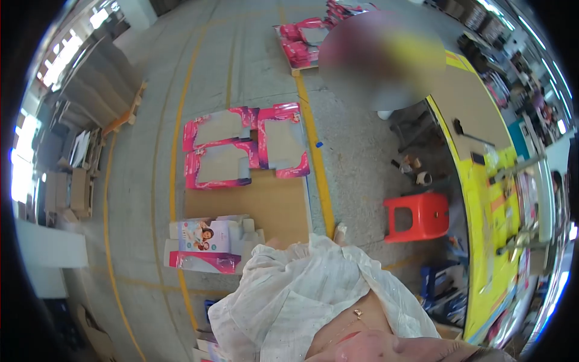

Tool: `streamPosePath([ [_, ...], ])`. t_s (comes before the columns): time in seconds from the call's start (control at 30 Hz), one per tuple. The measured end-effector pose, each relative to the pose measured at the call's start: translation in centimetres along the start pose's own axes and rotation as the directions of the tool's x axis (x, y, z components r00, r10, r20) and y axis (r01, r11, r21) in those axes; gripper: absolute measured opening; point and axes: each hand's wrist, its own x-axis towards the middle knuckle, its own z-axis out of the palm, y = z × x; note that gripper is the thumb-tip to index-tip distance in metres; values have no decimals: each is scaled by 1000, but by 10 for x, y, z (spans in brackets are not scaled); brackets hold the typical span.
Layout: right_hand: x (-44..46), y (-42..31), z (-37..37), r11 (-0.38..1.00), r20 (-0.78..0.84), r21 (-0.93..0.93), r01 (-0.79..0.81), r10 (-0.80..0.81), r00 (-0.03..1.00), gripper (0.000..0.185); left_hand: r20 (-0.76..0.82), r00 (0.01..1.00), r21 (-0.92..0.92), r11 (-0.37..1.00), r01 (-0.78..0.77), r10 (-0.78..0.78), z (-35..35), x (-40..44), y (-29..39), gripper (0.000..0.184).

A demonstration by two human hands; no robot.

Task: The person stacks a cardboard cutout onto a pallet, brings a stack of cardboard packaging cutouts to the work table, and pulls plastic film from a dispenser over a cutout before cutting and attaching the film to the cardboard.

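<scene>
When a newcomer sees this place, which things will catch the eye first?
Probably the bright red stool, standing on the grey floor just left of the yellow table. Next, perhaps, the pink-edged cartons, grouped at the far end of the brown board.

No wording, brand or number is legible. The printed box (208, 236) carries white marks beside its picture and on its pink band, too small to read. The flat pink cartons (250, 145) also bear small print, equally unreadable.
</scene>
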Motion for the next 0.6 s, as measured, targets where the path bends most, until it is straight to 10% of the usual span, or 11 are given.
streamPosePath([
  [0.23,139,-190,-182,945,-137,309,102,-62,989,19,-157,985,-587,809,-34,-73,32,34,24,26],
  [0.3,180,-269,-173,925,-138,343,163,-122,983,22,-184,885,-472,751,-462,428,22,64,-2,25],
  [0.33,195,-309,-163,920,-57,332,209,-202,978,24,-195,885,-482,744,-462,423,15,69,-4,25],
  [0.4,222,-390,-127,904,91,315,288,-331,939,28,-176,954,-677,734,61,-241,-18,85,4,28],
  [0.53,265,-521,-27,911,355,228,343,-406,842,32,-129,888,-576,762,296,-442,-102,127,30,29],
  [0.6,292,-578,21,911,439,252,326,-408,800,35,-389,903,-74,983,166,-181,-155,186,22,35],
])
